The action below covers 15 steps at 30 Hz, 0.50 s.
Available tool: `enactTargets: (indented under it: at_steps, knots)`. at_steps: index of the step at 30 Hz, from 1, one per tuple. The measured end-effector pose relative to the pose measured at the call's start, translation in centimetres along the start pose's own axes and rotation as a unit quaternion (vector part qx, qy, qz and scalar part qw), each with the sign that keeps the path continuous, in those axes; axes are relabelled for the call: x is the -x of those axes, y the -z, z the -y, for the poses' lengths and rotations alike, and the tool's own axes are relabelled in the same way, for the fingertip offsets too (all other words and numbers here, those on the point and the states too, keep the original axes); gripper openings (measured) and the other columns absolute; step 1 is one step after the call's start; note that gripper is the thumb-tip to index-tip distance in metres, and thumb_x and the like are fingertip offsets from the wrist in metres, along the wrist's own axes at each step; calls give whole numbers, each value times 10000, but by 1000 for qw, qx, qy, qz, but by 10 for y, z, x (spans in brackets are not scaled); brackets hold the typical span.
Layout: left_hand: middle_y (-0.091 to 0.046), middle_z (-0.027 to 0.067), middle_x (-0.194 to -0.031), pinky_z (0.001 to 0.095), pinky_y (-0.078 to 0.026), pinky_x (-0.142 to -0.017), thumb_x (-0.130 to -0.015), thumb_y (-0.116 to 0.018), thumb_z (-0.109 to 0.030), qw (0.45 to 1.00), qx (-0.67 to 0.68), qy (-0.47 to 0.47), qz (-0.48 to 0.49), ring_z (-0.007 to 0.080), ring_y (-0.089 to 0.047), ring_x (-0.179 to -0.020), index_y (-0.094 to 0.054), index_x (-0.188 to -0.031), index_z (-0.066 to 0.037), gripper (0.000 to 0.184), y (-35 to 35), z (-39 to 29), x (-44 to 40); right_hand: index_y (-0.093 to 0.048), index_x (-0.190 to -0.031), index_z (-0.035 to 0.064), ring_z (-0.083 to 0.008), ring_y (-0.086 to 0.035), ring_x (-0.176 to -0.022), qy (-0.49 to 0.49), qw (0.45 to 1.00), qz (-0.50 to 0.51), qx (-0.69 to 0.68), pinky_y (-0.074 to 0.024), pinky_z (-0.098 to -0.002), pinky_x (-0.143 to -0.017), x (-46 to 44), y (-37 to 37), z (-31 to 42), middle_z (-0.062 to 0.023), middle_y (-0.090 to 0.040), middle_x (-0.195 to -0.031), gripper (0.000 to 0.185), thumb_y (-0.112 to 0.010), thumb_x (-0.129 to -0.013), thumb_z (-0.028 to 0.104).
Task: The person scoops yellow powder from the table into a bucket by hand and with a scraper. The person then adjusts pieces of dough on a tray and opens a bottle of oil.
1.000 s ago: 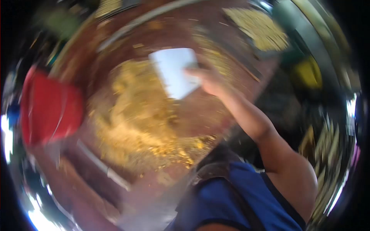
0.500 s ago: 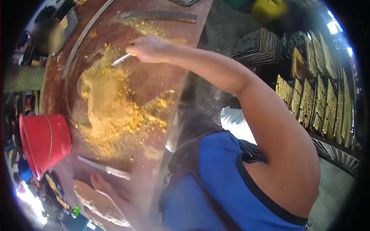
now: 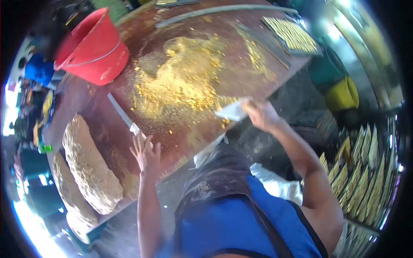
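My right hand (image 3: 259, 114) is closed around a flat pale dough scraper (image 3: 232, 111), its blade at the near edge of a crumbly yellow pile (image 3: 183, 81) of powder and small lumps. My left hand (image 3: 147, 154) is spread over the reddish table (image 3: 97, 107), its fingers apart at the handle end of a long knife (image 3: 121, 112); whether they touch the handle I cannot tell. Left of that hand lie two long, rough loaves of beige dough (image 3: 91, 167), side by side.
A red bucket (image 3: 97, 51) stands at the table's left. A long curved strip (image 3: 223, 12) lies along the back. A tray of pale strips (image 3: 292, 34) sits at the far right. Loaded racks (image 3: 357, 172) and a yellow bucket (image 3: 343, 94) stand beyond the table on the right.
The view has swung round. My right hand has come from the pile's far side to its near edge with the scraper. My left hand has moved from the dough to beside the knife handle.
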<state>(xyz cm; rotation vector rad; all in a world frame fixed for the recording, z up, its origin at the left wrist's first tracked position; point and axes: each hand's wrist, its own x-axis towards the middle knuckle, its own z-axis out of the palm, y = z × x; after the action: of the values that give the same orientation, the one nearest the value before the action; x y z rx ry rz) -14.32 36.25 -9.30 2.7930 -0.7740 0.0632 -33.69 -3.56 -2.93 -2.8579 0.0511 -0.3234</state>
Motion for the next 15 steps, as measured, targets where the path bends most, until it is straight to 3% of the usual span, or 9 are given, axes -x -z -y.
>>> enactTargets:
  at_steps: [1,2,5,8,11,13,15]
  knots:
    - [-321,180,-1496,639,-221,-1086,-852,-663,-246,1000,9,21,-11,378,-255,-1405,-608,-1217,-168,378,-5,12,0,-640,-948,51,-320,-641,-883,44,999,-3,5,-521,-432,-761,8,-7,5,-129,-650,-991,186,-581,-772,36]
    - [-341,193,-1479,626,-240,-1083,-857,-654,-238,997,32,46,-56,383,-292,-1382,-610,-1207,-158,362,-10,24,2,-639,-989,90,-303,-634,-881,110,994,-10,3,-522,-419,-777,14,-19,8,-93,-639,-976,170,-581,-833,123]
    - [-410,231,-1416,568,-304,-1073,-885,-612,-186,985,49,80,-145,397,-399,-1301,-610,-1192,-136,311,-33,49,5,-634,-1002,79,-301,-593,-1054,177,980,31,86,-476,-437,-918,9,-50,30,-129,-585,-1113,244,-566,-788,173]
    - [-454,257,-1370,530,-336,-1063,-924,-525,-94,982,44,118,-144,421,-429,-1265,-602,-1228,-124,315,-19,38,-2,-608,-1068,70,-312,-573,-1108,190,979,28,72,-459,-439,-956,-47,-86,12,-140,-584,-1144,276,-545,-812,151]
    - [-448,273,-1375,508,-354,-1052,-934,-514,-98,970,38,177,-164,445,-428,-1260,-589,-1255,-120,331,-27,47,-4,-589,-1110,66,-304,-574,-1089,145,985,36,87,-462,-437,-948,-143,-108,-5,-139,-589,-1112,282,-521,-844,130]
    - [-437,282,-1384,493,-370,-1039,-940,-502,-90,962,35,210,-172,464,-432,-1253,-579,-1268,-104,338,-25,42,-9,-582,-1138,76,-294,-586,-1040,170,976,117,63,-466,-442,-932,-212,-111,-19,-127,-592,-1057,270,-490,-885,109]
    - [-440,289,-1378,498,-374,-1031,-941,-499,-86,944,63,249,-208,478,-440,-1241,-585,-1259,-87,330,-26,41,-11,-588,-1115,88,-296,-597,-990,187,973,125,49,-485,-443,-884,-263,-118,-25,-119,-595,-1002,243,-486,-896,109]
